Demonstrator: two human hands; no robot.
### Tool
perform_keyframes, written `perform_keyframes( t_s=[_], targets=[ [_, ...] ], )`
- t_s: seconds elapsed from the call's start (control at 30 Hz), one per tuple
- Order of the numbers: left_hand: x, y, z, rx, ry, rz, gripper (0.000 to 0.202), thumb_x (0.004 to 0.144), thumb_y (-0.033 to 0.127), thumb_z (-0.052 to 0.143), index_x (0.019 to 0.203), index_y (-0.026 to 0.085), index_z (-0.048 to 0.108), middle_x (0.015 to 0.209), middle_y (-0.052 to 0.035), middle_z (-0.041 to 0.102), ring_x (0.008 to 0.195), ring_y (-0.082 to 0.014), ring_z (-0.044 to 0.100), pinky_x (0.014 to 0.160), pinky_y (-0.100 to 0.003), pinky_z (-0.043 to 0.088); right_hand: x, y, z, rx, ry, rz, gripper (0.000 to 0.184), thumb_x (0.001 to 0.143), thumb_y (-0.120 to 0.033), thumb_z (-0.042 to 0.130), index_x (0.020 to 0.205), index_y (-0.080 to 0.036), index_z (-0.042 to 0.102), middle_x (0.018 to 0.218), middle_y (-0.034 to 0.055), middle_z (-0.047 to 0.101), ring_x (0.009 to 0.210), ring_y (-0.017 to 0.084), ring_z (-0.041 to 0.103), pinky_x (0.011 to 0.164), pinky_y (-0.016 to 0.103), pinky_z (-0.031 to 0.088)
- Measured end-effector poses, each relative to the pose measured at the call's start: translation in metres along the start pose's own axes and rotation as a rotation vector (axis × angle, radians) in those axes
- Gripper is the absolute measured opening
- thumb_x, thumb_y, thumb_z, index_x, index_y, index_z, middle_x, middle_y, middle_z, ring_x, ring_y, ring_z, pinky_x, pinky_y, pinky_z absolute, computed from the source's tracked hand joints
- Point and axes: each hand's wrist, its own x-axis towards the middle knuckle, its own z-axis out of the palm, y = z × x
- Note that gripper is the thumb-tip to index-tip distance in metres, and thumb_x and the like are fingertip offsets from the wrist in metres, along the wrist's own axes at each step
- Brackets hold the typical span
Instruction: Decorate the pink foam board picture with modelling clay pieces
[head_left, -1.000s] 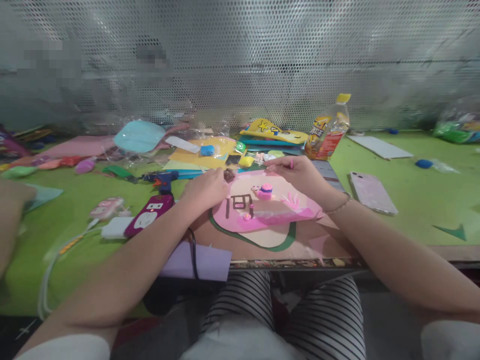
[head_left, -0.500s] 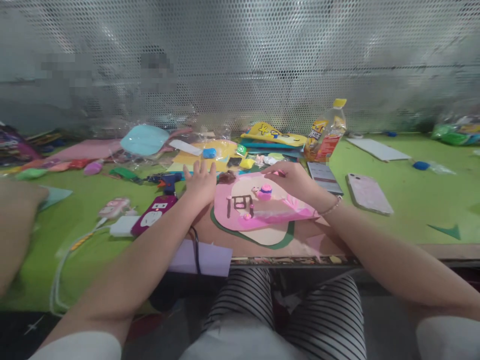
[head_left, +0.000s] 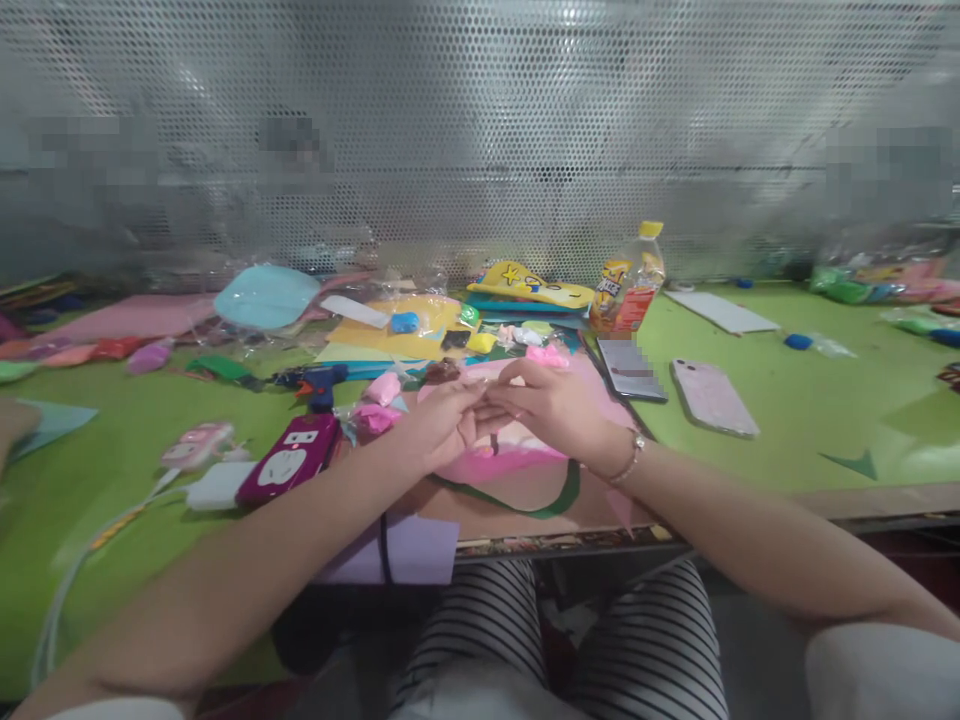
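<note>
My left hand (head_left: 450, 415) and my right hand (head_left: 551, 400) meet above a pink craft board (head_left: 592, 375). Their fingertips press together, and whatever lies between them is too small or hidden to make out. The board has a cream centre, a bright pink strip along its lower part and a dark green edge piece (head_left: 566, 490) below. My hands cover most of its decorations. Just behind my right hand is a pink clay lump (head_left: 547, 356). Pink clay in a clear wrapper (head_left: 375, 418) lies left of my left hand, beside another pink lump (head_left: 385, 388).
A blue glue gun (head_left: 322, 385), a purple case (head_left: 292, 460) and a white charger with cable (head_left: 219, 486) lie left. To the right are a drink bottle (head_left: 630, 285), a dark phone (head_left: 630, 368) and a pink phone (head_left: 714, 398). Another person's hand (head_left: 15, 425) shows far left.
My hands have come together over the board; earlier they were apart, the left spread beside the glue gun. Pink clay lumps now show near the left hand and behind the right. The view shifted slightly.
</note>
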Motion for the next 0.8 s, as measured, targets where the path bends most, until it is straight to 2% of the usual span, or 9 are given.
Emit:
perform_keyframes(
  t_s=[0.13,0.23,0.33,0.4,0.5,0.57,0.67,0.77,0.8],
  targets=[
    [0.008,0.011,-0.012,0.06,0.094,0.157,0.019,0.088,0.016,0.05,0.077,0.011,0.064,0.076,-0.0064,0.07,0.072,-0.0123,0.067,0.081,-0.03,0.053,0.003,0.021,-0.017,0.087,0.003,0.012,0.032,0.092,-0.029,0.039,0.117,-0.018,0.057,0.103,0.0105,0.053,0.088,0.019,0.055,0.075,0.034,0.049],
    [0.014,0.022,-0.021,0.063,0.195,0.265,0.017,0.084,0.024,0.059,0.073,0.013,0.065,0.062,-0.0016,0.065,0.06,-0.0076,0.062,0.067,-0.021,0.052,0.002,0.051,-0.02,0.174,0.036,0.133,0.035,0.095,-0.025,0.028,0.121,-0.019,0.051,0.103,0.0107,0.05,0.098,0.021,0.051,0.092,0.04,0.043],
    [0.018,0.028,-0.026,0.042,0.216,0.342,0.014,0.078,0.024,0.066,0.068,0.014,0.066,0.045,0.0058,0.049,0.042,-0.0023,0.045,0.052,-0.015,0.045,-0.003,0.078,-0.005,0.159,-0.007,0.242,0.037,0.093,-0.022,0.029,0.123,-0.014,0.05,0.102,0.0137,0.049,0.094,0.022,0.051,0.09,0.041,0.044],
    [0.02,0.028,-0.026,0.035,0.214,0.367,0.013,0.079,0.021,0.065,0.069,0.013,0.067,0.043,0.0067,0.044,0.04,-0.0016,0.04,0.049,-0.014,0.042,-0.007,0.088,0.012,0.207,-0.108,0.298,0.035,0.09,-0.019,0.035,0.119,-0.011,0.054,0.1,0.0151,0.052,0.095,0.024,0.052,0.09,0.04,0.044],
    [0.022,0.024,-0.026,0.062,0.202,0.384,0.012,0.082,0.015,0.06,0.075,0.011,0.068,0.052,0.0036,0.053,0.049,-0.0018,0.049,0.054,-0.014,0.044,-0.01,0.093,0.029,0.275,-0.106,0.362,0.036,0.083,-0.022,0.052,0.119,-0.015,0.056,0.106,0.0145,0.054,0.099,0.025,0.053,0.088,0.039,0.045],
    [0.023,0.023,-0.027,0.098,0.195,0.386,0.011,0.081,0.009,0.057,0.079,0.01,0.067,0.059,0.0013,0.06,0.056,-0.0027,0.056,0.062,-0.015,0.048,-0.009,0.093,0.031,0.301,-0.07,0.366,0.041,0.08,-0.022,0.057,0.119,-0.015,0.055,0.11,0.0147,0.054,0.104,0.025,0.052,0.091,0.039,0.044],
    [0.021,0.023,-0.025,0.161,0.195,0.404,0.011,0.075,0.004,0.059,0.081,0.01,0.066,0.064,-0.0006,0.065,0.063,-0.006,0.062,0.073,-0.021,0.051,-0.002,0.091,0.019,0.341,0.01,0.375,0.036,0.083,-0.02,0.05,0.118,-0.015,0.055,0.114,0.0138,0.054,0.11,0.023,0.051,0.096,0.039,0.042],
    [0.012,0.023,-0.015,0.241,0.171,0.401,0.008,0.071,0.008,0.066,0.078,0.01,0.066,0.068,-0.004,0.068,0.064,-0.0109,0.065,0.071,-0.026,0.053,0.01,0.074,-0.003,0.391,0.131,0.376,0.033,0.088,-0.023,0.041,0.119,-0.019,0.053,0.117,0.0111,0.054,0.113,0.02,0.05,0.098,0.04,0.041],
    [0.007,0.022,-0.009,0.272,0.153,0.395,0.007,0.07,0.012,0.068,0.077,0.01,0.066,0.068,-0.0049,0.069,0.063,-0.0122,0.065,0.069,-0.027,0.053,0.013,0.063,-0.012,0.445,0.21,0.37,0.031,0.089,-0.024,0.041,0.118,-0.02,0.053,0.119,0.0107,0.055,0.115,0.02,0.05,0.099,0.041,0.04]
  ],
)
